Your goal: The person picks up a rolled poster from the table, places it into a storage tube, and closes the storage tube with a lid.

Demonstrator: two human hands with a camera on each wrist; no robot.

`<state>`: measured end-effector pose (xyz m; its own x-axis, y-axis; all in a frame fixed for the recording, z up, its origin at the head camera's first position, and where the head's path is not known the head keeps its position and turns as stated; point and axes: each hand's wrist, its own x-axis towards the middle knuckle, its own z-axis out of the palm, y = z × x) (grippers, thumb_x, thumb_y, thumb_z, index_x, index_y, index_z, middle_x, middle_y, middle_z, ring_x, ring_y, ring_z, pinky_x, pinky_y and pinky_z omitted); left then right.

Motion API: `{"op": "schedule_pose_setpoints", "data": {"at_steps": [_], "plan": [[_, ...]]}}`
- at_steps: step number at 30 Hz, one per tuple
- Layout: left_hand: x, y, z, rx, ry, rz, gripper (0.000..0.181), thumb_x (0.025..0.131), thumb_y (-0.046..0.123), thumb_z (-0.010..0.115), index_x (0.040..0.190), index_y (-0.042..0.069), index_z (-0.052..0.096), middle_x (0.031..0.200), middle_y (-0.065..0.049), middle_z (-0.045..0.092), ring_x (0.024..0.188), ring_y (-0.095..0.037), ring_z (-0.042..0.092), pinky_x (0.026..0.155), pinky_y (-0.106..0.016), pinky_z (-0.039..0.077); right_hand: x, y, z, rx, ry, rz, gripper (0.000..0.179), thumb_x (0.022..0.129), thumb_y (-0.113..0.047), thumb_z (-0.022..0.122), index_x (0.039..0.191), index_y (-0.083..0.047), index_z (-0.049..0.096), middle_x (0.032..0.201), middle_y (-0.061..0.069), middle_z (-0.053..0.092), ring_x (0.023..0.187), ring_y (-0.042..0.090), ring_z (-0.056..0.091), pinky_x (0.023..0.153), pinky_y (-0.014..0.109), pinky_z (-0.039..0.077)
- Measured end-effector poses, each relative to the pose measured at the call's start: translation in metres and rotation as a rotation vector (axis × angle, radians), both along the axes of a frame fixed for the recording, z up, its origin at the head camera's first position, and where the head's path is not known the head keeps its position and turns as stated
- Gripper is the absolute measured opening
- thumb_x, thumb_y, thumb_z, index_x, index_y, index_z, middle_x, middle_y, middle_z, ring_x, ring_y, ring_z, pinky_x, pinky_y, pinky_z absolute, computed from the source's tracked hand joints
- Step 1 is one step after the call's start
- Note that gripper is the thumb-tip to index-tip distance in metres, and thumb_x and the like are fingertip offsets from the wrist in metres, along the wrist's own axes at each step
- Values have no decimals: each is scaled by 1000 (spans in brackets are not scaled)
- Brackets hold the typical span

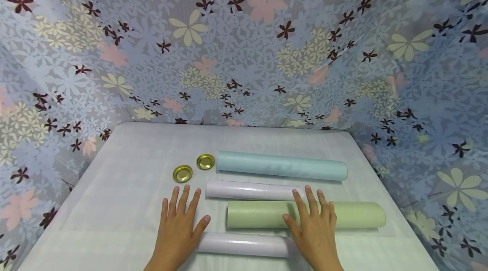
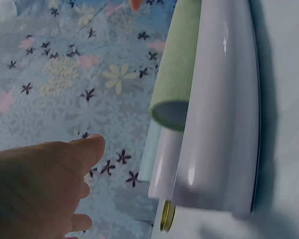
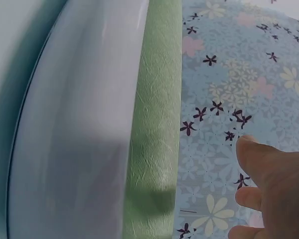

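My left hand [image 1: 176,229] is spread with straight fingers, its thumb overlapping the left end of the front white roll [image 1: 244,244] in the head view. My right hand [image 1: 315,230] is spread over the light green roll [image 1: 259,214], hiding part of it and the right end of the front white roll. Both wrist views show the hands apart from the rolls, gripping nothing. Behind the green roll lies a thinner white roll [image 1: 244,189], and farther back a light blue roll [image 1: 282,166]. Two shallow round gold lids [image 1: 205,161] sit left of the blue roll.
A white cloth covers the table [image 1: 145,152]. Flower-patterned fabric [image 1: 244,51] hangs behind the table and along both sides. The green roll's hollow end [image 2: 172,114] faces left.
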<state>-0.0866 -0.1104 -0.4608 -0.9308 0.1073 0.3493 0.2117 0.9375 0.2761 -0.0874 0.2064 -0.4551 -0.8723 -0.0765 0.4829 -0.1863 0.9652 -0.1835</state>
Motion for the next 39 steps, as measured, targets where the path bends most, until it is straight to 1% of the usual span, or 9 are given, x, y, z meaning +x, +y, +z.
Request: {"op": "schedule_pose_setpoints", "data": {"at_steps": [10,14,17,19,23,27,31,36,39], "plan": [[4,21,-4,-64,60,-78,67,89,52,53,144,17,40,150,-14,36,142,-37,23,111,-54,18,0,15,6,-16,-38,-39,65,83,-43,67,138,-15,47,146,23,38,134,49,27,101,69,20],[4,28,-7,-90,121,-105,67,85,52,55,141,16,45,147,-15,40,139,-37,28,109,-54,20,-1,22,9,-25,-58,-54,66,85,-44,65,140,-15,44,147,24,35,135,48,24,101,69,19],[4,32,-9,-99,172,-127,69,82,52,58,138,15,47,141,-16,45,134,-37,34,107,-55,22,-1,26,11,-27,-62,-64,67,85,-44,65,141,-14,43,147,24,34,136,48,23,101,69,18],[4,35,-10,-106,188,-139,70,80,53,59,138,15,47,138,-16,47,131,-37,38,106,-54,24,-1,28,11,-31,-64,-68,67,85,-44,65,141,-14,42,147,24,34,136,48,23,101,69,18],[6,41,-11,-128,180,-162,73,78,55,63,138,16,46,131,-13,49,123,-33,44,104,-53,29,-2,34,11,-31,-65,-79,69,84,-44,66,141,-14,42,147,25,34,135,50,23,100,70,18],[8,47,-11,-153,163,-186,75,76,59,65,137,18,46,125,-8,49,115,-27,45,101,-50,34,-3,41,13,-28,-86,-96,70,84,-44,66,142,-13,41,148,26,33,135,50,22,100,71,18],[9,51,-11,-173,163,-209,75,74,61,65,134,19,49,119,-5,50,107,-23,46,97,-46,38,-4,48,15,-29,-110,-106,72,85,-45,65,143,-13,39,148,26,31,136,51,21,100,72,16],[12,55,-14,-192,170,-229,74,71,64,66,129,20,53,113,-2,50,103,-22,47,92,-41,40,-5,56,15,-28,-137,-116,73,85,-45,65,144,-12,37,148,27,30,135,52,21,100,73,15],[12,57,-15,-199,160,-243,73,69,65,67,125,20,55,110,-2,49,102,-21,46,89,-40,39,-5,61,15,-29,-153,-118,75,83,-44,67,143,-11,37,148,28,30,135,53,21,101,73,15]]}}
